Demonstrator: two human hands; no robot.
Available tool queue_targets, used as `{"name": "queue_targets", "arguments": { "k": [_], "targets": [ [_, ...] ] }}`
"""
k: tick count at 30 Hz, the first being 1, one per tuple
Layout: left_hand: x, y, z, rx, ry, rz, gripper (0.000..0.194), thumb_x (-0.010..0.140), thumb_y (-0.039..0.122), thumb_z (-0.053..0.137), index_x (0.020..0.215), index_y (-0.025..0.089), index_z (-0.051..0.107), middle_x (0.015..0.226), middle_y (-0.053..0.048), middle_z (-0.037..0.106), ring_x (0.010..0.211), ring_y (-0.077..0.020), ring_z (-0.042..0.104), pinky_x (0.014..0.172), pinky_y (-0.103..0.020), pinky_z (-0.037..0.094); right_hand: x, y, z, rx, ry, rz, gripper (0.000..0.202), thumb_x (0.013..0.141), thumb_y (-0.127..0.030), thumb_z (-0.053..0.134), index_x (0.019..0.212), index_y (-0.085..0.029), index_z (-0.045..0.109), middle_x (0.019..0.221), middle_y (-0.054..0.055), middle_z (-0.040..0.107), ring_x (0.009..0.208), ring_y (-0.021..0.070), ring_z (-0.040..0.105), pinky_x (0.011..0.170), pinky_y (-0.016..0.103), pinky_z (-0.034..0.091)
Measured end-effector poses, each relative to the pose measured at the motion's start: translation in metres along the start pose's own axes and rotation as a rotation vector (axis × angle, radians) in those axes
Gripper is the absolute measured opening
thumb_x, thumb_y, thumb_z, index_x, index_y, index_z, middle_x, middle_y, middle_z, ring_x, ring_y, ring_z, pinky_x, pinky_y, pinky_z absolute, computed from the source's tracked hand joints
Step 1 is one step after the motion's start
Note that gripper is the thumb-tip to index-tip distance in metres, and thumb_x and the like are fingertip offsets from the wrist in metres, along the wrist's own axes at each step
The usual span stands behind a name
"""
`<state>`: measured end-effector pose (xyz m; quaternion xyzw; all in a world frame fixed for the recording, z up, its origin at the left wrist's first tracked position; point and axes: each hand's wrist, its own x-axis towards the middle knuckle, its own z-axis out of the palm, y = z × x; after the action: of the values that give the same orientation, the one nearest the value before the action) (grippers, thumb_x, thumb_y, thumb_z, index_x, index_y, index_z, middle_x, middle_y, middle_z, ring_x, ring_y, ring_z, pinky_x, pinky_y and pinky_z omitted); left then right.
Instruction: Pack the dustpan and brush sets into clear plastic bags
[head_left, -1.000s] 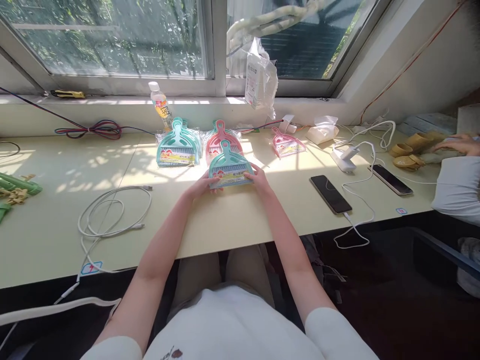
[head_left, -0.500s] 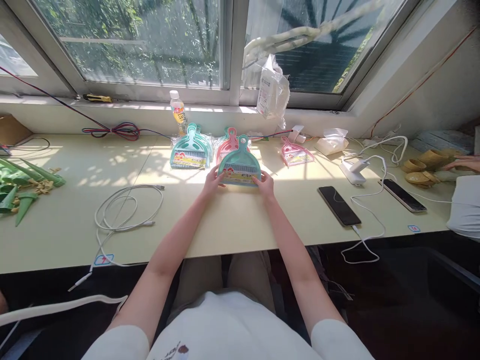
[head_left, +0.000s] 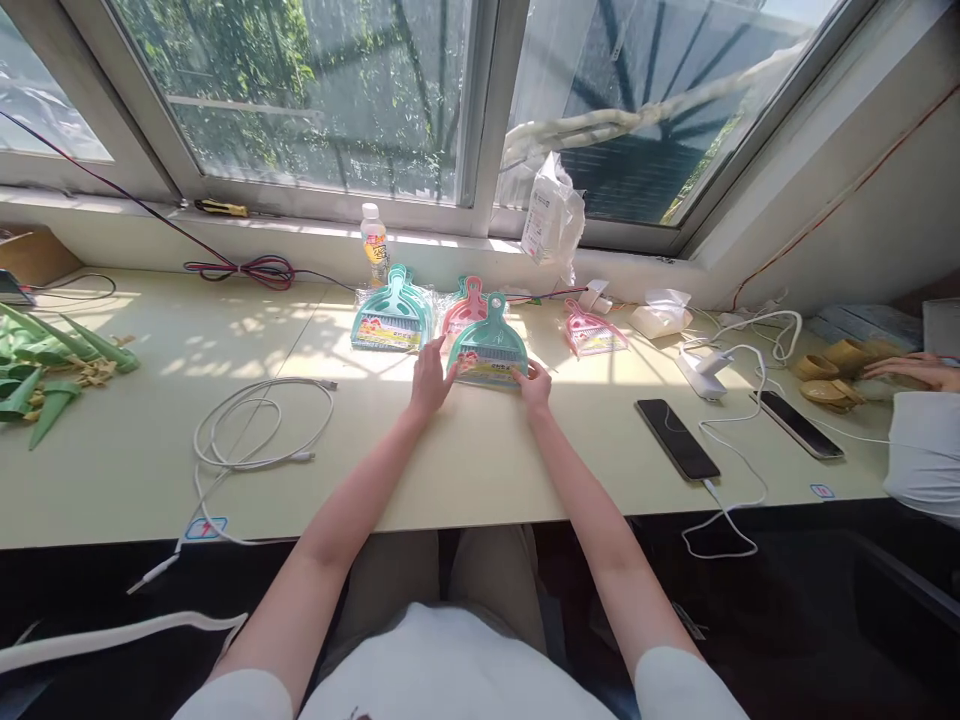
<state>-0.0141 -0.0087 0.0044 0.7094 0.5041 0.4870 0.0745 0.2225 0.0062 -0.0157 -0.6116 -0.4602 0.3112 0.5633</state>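
A green mini dustpan and brush set [head_left: 489,345] in clear wrapping, with a colourful label across its lower part, lies in front of me. My right hand [head_left: 535,385] pinches its lower right corner. At its lower left corner is my left hand [head_left: 431,380], fingers stretched out and thumb apart, close against the edge. Another green set [head_left: 391,318], seemingly a stack, lies to the left. A pink set [head_left: 471,300] is partly hidden behind the middle green one. Off to the right lies a single pink set [head_left: 591,330].
A drink bottle [head_left: 374,243] stands by the window wall. On the left are a coiled white cable [head_left: 262,425] and green cone-shaped pieces [head_left: 54,410]. To the right lie a phone [head_left: 677,438], a power strip [head_left: 703,376] and a second phone [head_left: 799,425]. Another person's hand [head_left: 919,370] is at far right.
My left hand has loosened from the green set's left corner, its fingers now stretched out. My right hand keeps its pinch on the right corner. The camera view has shifted slightly.
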Motion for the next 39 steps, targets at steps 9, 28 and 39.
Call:
{"name": "queue_targets", "arguments": {
  "k": [9, 28, 39],
  "targets": [
    [-0.002, 0.010, 0.003, 0.085, -0.425, 0.133, 0.043, 0.091, 0.027, 0.050, 0.134, 0.021, 0.051, 0.149, -0.014, 0.043, 0.140, -0.0315, 0.039, 0.112, -0.053, 0.039, 0.036, -0.026, 0.048, -0.422, 0.154, -0.171, 0.035, 0.080, -0.021, 0.065, 0.115, -0.019, 0.063, 0.140, 0.015, 0.053, 0.134, 0.0274, 0.045, 0.110, 0.044, 0.037],
    [0.006, -0.004, 0.009, 0.190, -0.540, 0.020, 0.039, 0.094, 0.034, 0.045, 0.129, 0.023, 0.058, 0.162, -0.013, 0.028, 0.150, -0.0352, 0.023, 0.117, -0.064, 0.021, 0.080, -0.014, -0.075, -0.879, 0.134, -0.274, 0.014, 0.086, -0.018, 0.059, 0.096, -0.013, 0.066, 0.104, 0.017, 0.068, 0.109, 0.0288, 0.059, 0.114, 0.058, 0.018],
    [0.008, -0.006, 0.016, 0.068, -0.472, -0.008, 0.036, 0.092, 0.034, 0.047, 0.123, 0.022, 0.061, 0.159, -0.013, 0.035, 0.148, -0.0355, 0.027, 0.117, -0.062, 0.020, -0.006, -0.052, -0.095, -0.791, 0.181, -0.260, 0.018, 0.089, -0.033, 0.056, 0.086, -0.020, 0.069, 0.082, 0.010, 0.069, 0.086, 0.0261, 0.064, 0.083, 0.038, 0.046]
  ]
}}
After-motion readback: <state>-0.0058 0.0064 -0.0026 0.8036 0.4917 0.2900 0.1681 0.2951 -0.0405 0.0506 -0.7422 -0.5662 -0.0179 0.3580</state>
